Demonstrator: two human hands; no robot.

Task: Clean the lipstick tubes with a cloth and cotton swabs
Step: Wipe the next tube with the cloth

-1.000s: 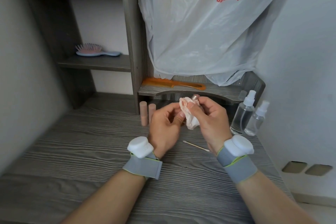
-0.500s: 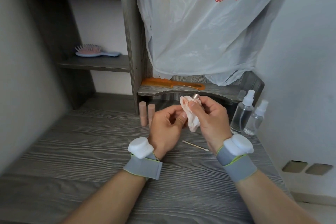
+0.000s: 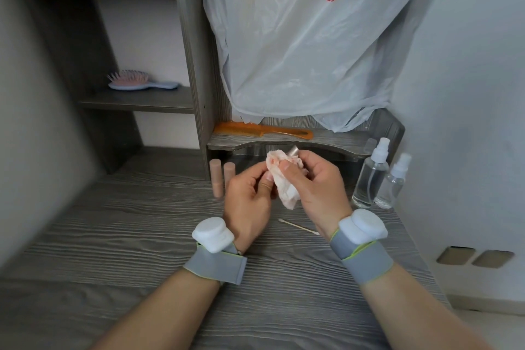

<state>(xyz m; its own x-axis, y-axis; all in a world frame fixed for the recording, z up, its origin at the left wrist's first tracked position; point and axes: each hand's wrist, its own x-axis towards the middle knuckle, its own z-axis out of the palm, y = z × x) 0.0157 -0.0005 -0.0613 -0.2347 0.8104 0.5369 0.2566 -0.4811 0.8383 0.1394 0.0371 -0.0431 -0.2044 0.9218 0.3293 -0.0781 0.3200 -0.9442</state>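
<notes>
Head view. Holding the lipstick tube (image 3: pixel 292 150) up off the counter (image 3: pixel 142 236), in front of the low shelf (image 3: pixel 335 141), with only its metal end poking out above the cloth (image 3: pixel 287 196). Kept raised and close, most likely, for turning and rubbing all round without smearing the wood. Wrapped in the pink-stained cloth, presumably to lift off lipstick residue.

Parked upright just left of the hands, beside the shelf post: 2 beige tubes (image 3: pixel 218 176), side by side, either waiting or finished; cannot tell which. Left lying on the counter just below the hands: 1 cotton swab (image 3: pixel 298 227), within easy reach, probably for the narrow corners. Set near the hands on the right, against the wall: 2 clear spray bottles (image 3: pixel 370 179), handy for wetting the cloth. Out of the way on the low shelf: an orange comb (image 3: pixel 264 131), partly under the hem of a hanging plastic bag (image 3: pixel 306 51). Further off, on a higher shelf at left: a hairbrush (image 3: pixel 136 84).

Then the hands: drawn close together, both clamped on the bundle. Right hand (image 3: pixel 318 182): fingers curled behind, thumb pressing the cloth onto the tube. Left hand (image 3: pixel 250 196): fingers curled, thumb and forefinger pinching the cloth's left edge. Cannot tell whether gripping the tube's base as well; hidden by the cloth.
</notes>
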